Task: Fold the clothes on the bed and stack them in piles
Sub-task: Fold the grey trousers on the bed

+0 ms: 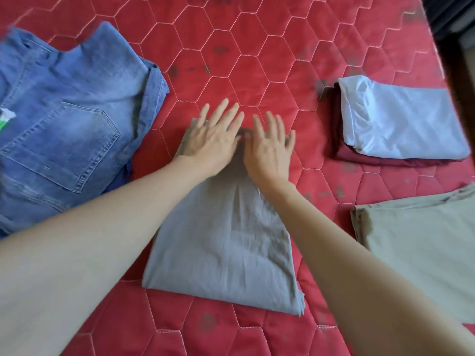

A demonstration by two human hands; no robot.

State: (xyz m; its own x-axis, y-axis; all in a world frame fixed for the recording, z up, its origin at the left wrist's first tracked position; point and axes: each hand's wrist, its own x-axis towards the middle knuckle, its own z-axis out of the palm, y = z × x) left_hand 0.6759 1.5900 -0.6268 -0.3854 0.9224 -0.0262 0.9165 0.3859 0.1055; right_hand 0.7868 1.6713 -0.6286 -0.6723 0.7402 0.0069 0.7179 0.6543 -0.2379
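A folded grey garment [226,242] lies flat in the middle of the red quilted bed [257,62]. My left hand [213,140] and my right hand [270,147] press side by side on its far end, fingers straight and spread, palms down. Folded blue jeans [66,119] with a back pocket showing lie at the left. At the right a folded light blue garment [403,124] sits on top of a folded dark red one [380,160]. A folded beige garment [426,242] lies at the right near edge.
The bed's right edge runs along a dark area [460,47] at the upper right. Bare red quilt stretches beyond my hands toward the far side and in front of the grey garment.
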